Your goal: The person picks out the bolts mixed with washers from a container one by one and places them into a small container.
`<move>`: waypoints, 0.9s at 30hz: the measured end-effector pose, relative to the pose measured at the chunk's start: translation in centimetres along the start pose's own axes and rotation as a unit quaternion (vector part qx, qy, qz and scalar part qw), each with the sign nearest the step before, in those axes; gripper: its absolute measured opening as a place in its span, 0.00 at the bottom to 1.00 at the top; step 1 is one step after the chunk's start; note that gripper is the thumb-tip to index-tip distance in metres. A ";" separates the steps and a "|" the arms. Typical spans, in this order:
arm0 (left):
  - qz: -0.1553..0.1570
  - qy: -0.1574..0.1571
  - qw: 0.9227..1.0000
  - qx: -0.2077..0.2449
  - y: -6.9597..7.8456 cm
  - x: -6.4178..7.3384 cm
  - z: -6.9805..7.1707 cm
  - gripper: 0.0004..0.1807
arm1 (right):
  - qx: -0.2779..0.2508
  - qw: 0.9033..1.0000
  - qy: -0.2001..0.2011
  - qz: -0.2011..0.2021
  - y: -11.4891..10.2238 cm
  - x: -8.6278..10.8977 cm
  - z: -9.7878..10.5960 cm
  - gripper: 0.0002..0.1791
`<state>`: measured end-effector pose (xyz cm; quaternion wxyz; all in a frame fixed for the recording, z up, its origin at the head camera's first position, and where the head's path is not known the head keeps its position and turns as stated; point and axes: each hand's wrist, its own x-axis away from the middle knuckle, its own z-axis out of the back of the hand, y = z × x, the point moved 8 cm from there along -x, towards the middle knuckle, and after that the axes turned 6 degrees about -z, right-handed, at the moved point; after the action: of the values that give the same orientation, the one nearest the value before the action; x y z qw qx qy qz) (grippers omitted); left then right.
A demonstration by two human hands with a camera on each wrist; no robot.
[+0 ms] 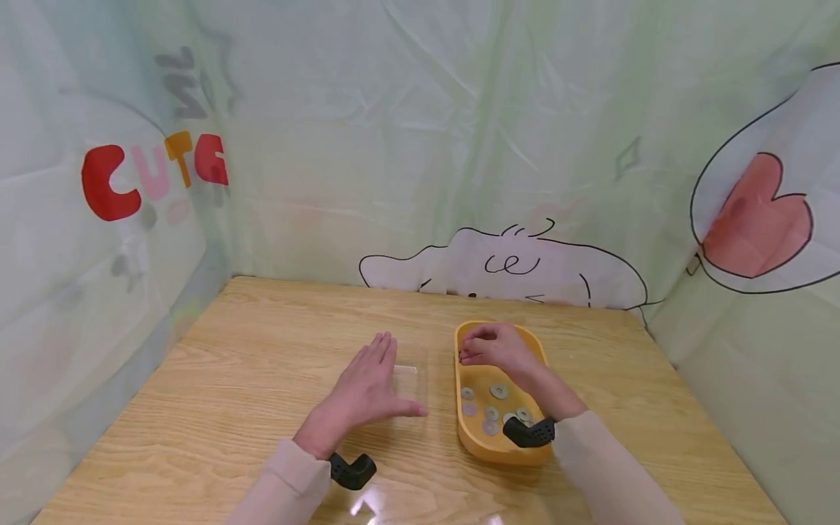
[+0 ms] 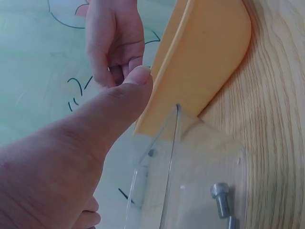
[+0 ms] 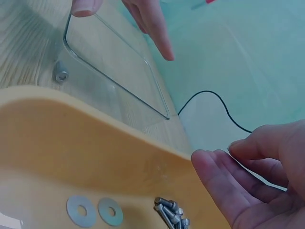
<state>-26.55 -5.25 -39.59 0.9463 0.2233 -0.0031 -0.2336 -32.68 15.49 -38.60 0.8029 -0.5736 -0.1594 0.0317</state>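
My left hand (image 1: 369,385) reaches over a clear plastic box (image 2: 207,164), fingers extended and thumb spread toward the right, at the box's rim. Inside the box, a metal socket-head bolt (image 2: 221,200) shows in the left wrist view, with part of another below it. My right hand (image 1: 500,350) hovers over the far part of a yellow tray (image 1: 504,457), its fingers loosely bent and nothing visible between thumb and fingertips. Beneath it in the tray lies a small heap of bolts (image 3: 171,213). Flat washers (image 1: 499,391) are scattered nearer the front.
Both containers stand side by side on a wooden table (image 1: 262,350), the box left of the tray. Printed cloth curtains (image 1: 367,146) rise along the table's back and sides. A black wrist device (image 1: 529,432) overhangs the tray's front in the head view.
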 end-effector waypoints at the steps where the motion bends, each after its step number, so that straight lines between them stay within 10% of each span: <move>1: -0.001 0.000 1.000 -0.002 0.2 -0.1 -0.1 0.70 | -0.001 1.000 0.005 -0.005 0.1 0.0 0.3 0.15; 27: -0.035 -0.033 0.998 -0.044 4.1 -2.2 -2.3 0.70 | 0.035 0.995 0.077 -0.060 4.6 -1.1 2.6 0.17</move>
<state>-26.44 -0.13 -39.69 0.9461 0.1734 -0.0161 -0.2732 -33.87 19.15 -42.35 0.8326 -0.5356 -0.1297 -0.0556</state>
